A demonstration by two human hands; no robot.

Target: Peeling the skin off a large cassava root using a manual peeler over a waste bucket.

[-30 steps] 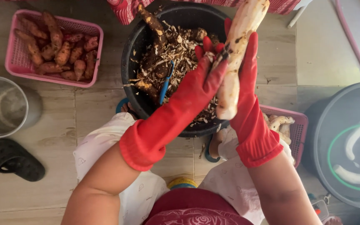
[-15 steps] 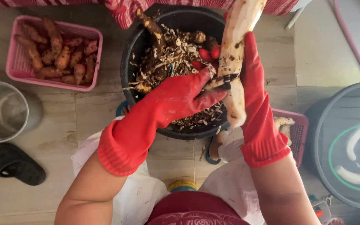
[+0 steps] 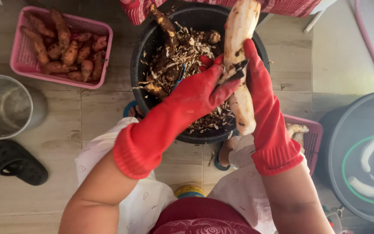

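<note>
Red rubber gloves (image 3: 204, 93) on pale peeled root (image 3: 240, 65)

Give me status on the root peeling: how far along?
Done: several white peeled roots float in the grey tub, and peelings fill the black basin. In hand: the right hand holds a mostly peeled root while the left hand scrapes it with a peeler. Left: a pink basket of unpeeled roots.
</note>
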